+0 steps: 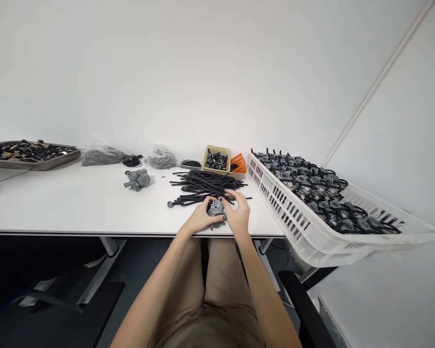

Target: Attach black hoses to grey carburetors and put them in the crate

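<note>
Near the front edge of the white table, a grey metal carburetor (216, 208) sits between my two hands. My left hand (200, 217) is closed around its left and near side, the thumb lying across the front. My right hand (238, 211) grips it from the right, with thumb and forefinger at its top; any small part between those fingertips is hidden. Just beyond my hands lies a pile of black rubber hoses (203, 183). A second carburetor (137, 180) rests on the table farther left.
A white plastic crate (275, 203) of carburetors with hoses stands at the right. Along the wall are a cream bin (205, 157) of small parts, an orange basket (240, 163), plastic bags (161, 157) of parts and a metal tray (54, 163). A chair armrest (300, 304) is below right.
</note>
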A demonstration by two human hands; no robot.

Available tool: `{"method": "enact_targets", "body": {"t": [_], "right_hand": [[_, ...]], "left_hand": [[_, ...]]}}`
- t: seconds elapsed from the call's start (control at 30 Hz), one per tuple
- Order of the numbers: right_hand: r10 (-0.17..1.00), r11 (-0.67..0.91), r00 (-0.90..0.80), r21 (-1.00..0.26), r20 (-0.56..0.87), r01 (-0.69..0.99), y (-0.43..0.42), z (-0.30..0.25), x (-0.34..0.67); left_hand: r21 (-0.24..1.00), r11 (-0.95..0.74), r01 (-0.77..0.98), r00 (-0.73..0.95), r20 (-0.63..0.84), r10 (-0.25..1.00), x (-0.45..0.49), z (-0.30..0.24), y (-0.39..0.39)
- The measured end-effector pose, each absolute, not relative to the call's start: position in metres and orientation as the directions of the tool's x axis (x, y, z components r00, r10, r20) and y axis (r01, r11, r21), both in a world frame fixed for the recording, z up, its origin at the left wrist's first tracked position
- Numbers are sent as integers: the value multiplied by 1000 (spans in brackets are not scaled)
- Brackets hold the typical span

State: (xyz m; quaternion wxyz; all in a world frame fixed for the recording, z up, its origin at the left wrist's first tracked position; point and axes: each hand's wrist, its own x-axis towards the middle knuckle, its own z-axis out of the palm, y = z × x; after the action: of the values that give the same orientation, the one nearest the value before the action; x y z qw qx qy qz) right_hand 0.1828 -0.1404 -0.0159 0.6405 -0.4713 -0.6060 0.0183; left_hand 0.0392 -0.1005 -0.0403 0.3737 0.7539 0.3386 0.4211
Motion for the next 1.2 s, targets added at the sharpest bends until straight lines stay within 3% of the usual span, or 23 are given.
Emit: {"method": "enact_targets", "body": {"t": [0.2, 0.33, 0.47, 0.67, 0.8, 0.93, 1.07, 1.13, 1.2], "right_hand": [[828, 406, 274, -861, 488, 306, -131, -45, 191], [868, 391, 278, -912, 411, 128, -121, -54, 195], [869, 405, 250, -904, 428, 140, -121, -48, 200], [884, 431, -7, -808, 468, 403, -134, -26, 205], [872, 421, 1, -752, 489, 507, -136, -19, 205], [859, 450, 34, -785, 511, 426, -137, -19, 203], [842, 523, 10, -819, 540, 236, -134, -15, 189], [845, 528, 21, -839, 535, 132, -127, -11, 179], [860, 508, 25, -859, 510, 67, -113, -8, 171]], "left_hand": [[878, -454, 151, 430, 355, 830, 39, -35, -105], [897, -416, 153, 418, 323, 849, 40, -34, -106], [881, -439, 176, 416, 337, 844, 40, -36, -104], [865, -489, 111, 453, 394, 800, 38, -39, -103], [840, -535, 90, 458, 442, 771, 37, -43, -97], [856, -512, -79, 464, 486, 741, 37, -45, -92], [861, -423, -283, 366, 505, 782, 36, -46, -92], [864, -329, -380, 295, 451, 843, 36, -46, -91], [881, -155, -446, 268, 297, 917, 36, -46, -90]]}}
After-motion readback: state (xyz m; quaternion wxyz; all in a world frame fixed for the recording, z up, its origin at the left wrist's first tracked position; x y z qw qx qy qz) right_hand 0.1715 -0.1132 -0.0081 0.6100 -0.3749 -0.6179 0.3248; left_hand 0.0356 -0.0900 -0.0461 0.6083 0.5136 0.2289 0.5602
